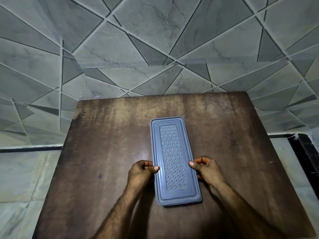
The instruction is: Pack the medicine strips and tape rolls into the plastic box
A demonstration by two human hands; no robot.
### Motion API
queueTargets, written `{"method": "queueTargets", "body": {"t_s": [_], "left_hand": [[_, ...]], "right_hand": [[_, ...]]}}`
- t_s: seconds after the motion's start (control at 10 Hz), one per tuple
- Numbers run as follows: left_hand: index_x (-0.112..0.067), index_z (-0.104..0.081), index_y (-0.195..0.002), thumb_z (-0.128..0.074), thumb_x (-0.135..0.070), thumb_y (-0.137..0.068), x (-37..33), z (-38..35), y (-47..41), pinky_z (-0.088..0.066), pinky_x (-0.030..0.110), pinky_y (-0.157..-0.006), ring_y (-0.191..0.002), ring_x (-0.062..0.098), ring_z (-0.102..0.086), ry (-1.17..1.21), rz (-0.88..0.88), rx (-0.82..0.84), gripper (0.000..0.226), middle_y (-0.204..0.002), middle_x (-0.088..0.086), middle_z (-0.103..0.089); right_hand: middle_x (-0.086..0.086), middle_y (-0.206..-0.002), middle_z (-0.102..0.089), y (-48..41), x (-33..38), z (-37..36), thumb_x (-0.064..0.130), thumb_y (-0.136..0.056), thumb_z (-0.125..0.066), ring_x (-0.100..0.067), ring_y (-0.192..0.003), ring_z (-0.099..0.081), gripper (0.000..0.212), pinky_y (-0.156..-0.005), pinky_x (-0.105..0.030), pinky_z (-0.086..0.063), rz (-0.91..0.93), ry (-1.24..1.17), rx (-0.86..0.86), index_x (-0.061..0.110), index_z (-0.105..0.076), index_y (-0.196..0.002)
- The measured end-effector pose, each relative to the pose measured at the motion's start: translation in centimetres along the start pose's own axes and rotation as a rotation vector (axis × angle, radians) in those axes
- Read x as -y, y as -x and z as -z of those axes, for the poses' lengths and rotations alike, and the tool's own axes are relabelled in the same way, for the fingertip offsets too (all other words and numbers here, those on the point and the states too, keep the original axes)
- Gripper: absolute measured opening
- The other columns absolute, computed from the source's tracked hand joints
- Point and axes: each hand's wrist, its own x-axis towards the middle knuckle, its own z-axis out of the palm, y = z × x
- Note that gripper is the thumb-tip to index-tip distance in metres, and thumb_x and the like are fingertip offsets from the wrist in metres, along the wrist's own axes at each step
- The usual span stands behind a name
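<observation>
A long blue-grey plastic box (174,159) lies in the middle of the brown table, its patterned lid on top and its long side running away from me. My left hand (140,171) grips the box's left edge, thumb on the lid. On the opposite edge my right hand (206,169) holds it the same way. The lid hides the inside of the box. No medicine strips or tape rolls show anywhere in view.
The worn wooden table (107,135) stands against a wall of grey tiles with angled lines (155,49). Pale floor tiles (22,178) lie to its left and a dark strip (303,152) to its right.
</observation>
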Motion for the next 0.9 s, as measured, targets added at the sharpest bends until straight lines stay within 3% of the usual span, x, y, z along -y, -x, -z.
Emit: {"method": "queueTargets", "body": {"t_s": [0.1, 0.3, 0.4, 0.5, 0.6, 0.7, 0.8, 0.9], "left_hand": [[-0.013, -0.069, -0.083, -0.083, -0.022, -0.066, 0.0, -0.1, -0.1, -0.059, 0.040, -0.073, -0.068, 0.021, -0.066, -0.048, -0.021, -0.043, 0.024, -0.076, 0.006, -0.072], [-0.018, -0.069, -0.079, -0.082, -0.037, -0.056, 0.5, 0.5, 0.3, -0.060, 0.050, -0.079, -0.072, 0.022, -0.068, -0.037, -0.067, 0.020, 0.033, -0.078, 0.006, -0.073], [-0.016, -0.067, -0.087, -0.079, -0.032, -0.070, -0.2, 0.3, 0.9, -0.061, 0.044, -0.076, -0.069, 0.019, -0.068, -0.101, -0.131, 0.003, 0.027, -0.087, 0.011, -0.075], [-0.018, -0.067, -0.101, -0.074, -0.033, -0.080, -1.5, 0.4, 1.8, -0.056, 0.034, -0.085, -0.088, 0.019, -0.070, -0.223, -0.264, -0.099, 0.026, -0.094, 0.001, -0.074], [-0.012, -0.057, -0.130, -0.068, -0.036, -0.085, -4.1, 0.7, 2.7, -0.042, 0.027, -0.095, -0.119, 0.021, -0.058, -0.423, -0.425, -0.144, 0.052, -0.128, 0.006, -0.064], [-0.014, -0.047, -0.140, -0.068, -0.040, -0.085, -6.9, 0.9, 4.5, -0.034, 0.024, -0.098, -0.131, 0.021, -0.049, -0.476, -0.602, -0.163, 0.064, -0.142, 0.007, -0.053], [-0.017, -0.044, -0.143, -0.069, -0.037, -0.084, -9.8, 1.0, 7.4, -0.028, 0.019, -0.100, -0.134, 0.019, -0.044, -0.427, -0.750, -0.186, 0.067, -0.146, 0.005, -0.049], [-0.020, -0.043, -0.144, -0.070, -0.035, -0.085, -12.1, 0.6, 10.9, -0.027, 0.018, -0.100, -0.134, 0.016, -0.044, -0.360, -0.890, -0.215, 0.066, -0.146, 0.003, -0.048]], "right_hand": [[-0.004, -0.068, -0.060, -0.3, 0.0, -0.3, 0.012, -0.080, -0.075, -0.015, -0.060, -0.051, 0.015, -0.057, -0.027, -0.044, 0.033, 0.046, -0.054, 0.012, -0.061, -0.077], [0.000, -0.069, -0.063, 0.2, 0.2, -0.2, 0.016, -0.082, -0.074, -0.011, -0.059, -0.054, 0.014, -0.054, -0.023, -0.046, 0.023, 0.035, -0.013, 0.008, -0.064, -0.085], [-0.001, -0.068, -0.061, 0.5, 0.4, -0.3, 0.024, -0.084, -0.072, -0.012, -0.060, -0.053, 0.019, -0.056, -0.026, -0.046, 0.043, 0.085, -0.023, 0.006, -0.065, -0.087], [-0.005, -0.061, -0.056, 1.0, 0.9, -0.1, 0.032, -0.086, -0.069, -0.017, -0.054, -0.048, 0.029, -0.055, -0.031, -0.041, 0.083, 0.118, -0.057, 0.004, -0.064, -0.080], [0.004, -0.055, -0.057, 1.7, 2.6, 0.4, 0.039, -0.085, -0.067, -0.016, -0.055, -0.050, 0.030, -0.060, -0.036, -0.044, 0.178, 0.242, -0.129, 0.012, -0.064, -0.072], [0.000, -0.082, -0.070, 3.4, 4.8, 0.8, 0.038, -0.087, -0.066, -0.014, -0.074, -0.058, 0.025, -0.079, -0.034, -0.050, 0.312, 0.310, -0.172, 0.016, -0.069, -0.098], [-0.004, -0.109, -0.070, 5.7, 7.7, 1.2, 0.033, -0.089, -0.064, -0.013, -0.093, -0.059, 0.035, -0.087, -0.027, -0.045, 0.428, 0.317, -0.204, 0.012, -0.065, -0.117], [-0.001, -0.112, -0.066, 8.9, 10.4, 1.6, 0.029, -0.090, -0.064, -0.010, -0.101, -0.057, 0.036, -0.090, -0.023, -0.041, 0.578, 0.258, -0.242, 0.011, -0.063, -0.121]]}}
